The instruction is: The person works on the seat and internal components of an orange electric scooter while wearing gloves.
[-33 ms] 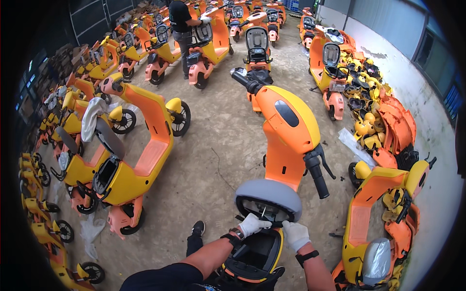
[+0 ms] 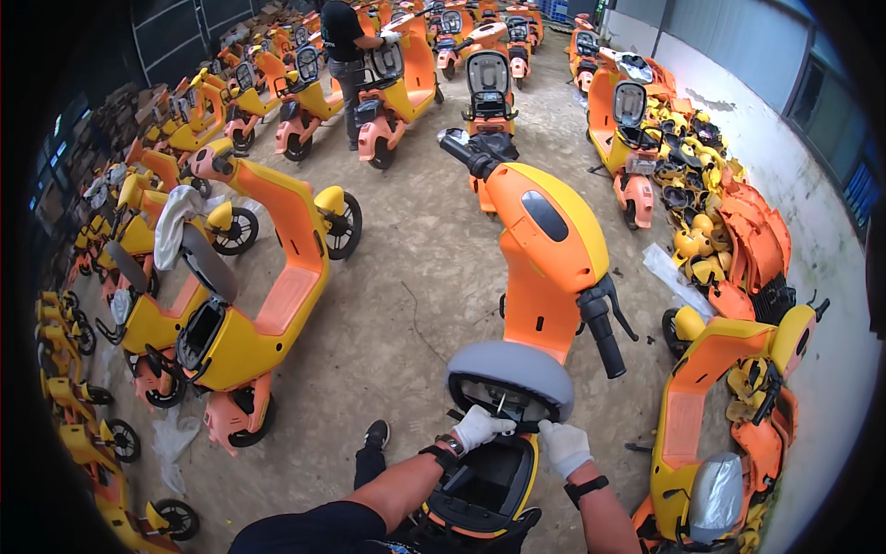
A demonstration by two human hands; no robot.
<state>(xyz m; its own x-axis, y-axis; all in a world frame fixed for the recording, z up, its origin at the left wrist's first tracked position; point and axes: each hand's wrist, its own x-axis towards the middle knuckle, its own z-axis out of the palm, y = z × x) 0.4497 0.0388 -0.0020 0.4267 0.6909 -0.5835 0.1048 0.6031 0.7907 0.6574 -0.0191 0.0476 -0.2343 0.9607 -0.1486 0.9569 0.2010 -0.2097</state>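
My left grip (image 2: 483, 427): 7 o'clock of seat (image 2: 510, 360) | right grip (image 2: 565, 447): 5 o'clock | both at dark strip (image 2: 525, 427); closure: can't tell

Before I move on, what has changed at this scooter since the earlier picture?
No visible change; nothing was visibly grasped or let go. The left hand and right hand stay at the lower edge of the raised grey scooter seat.

From my remote seat, I can make out no clear change between the earlier picture and now; any shift of the left hand (image 2: 482, 427) or right hand (image 2: 565, 448) is too slight to tell.
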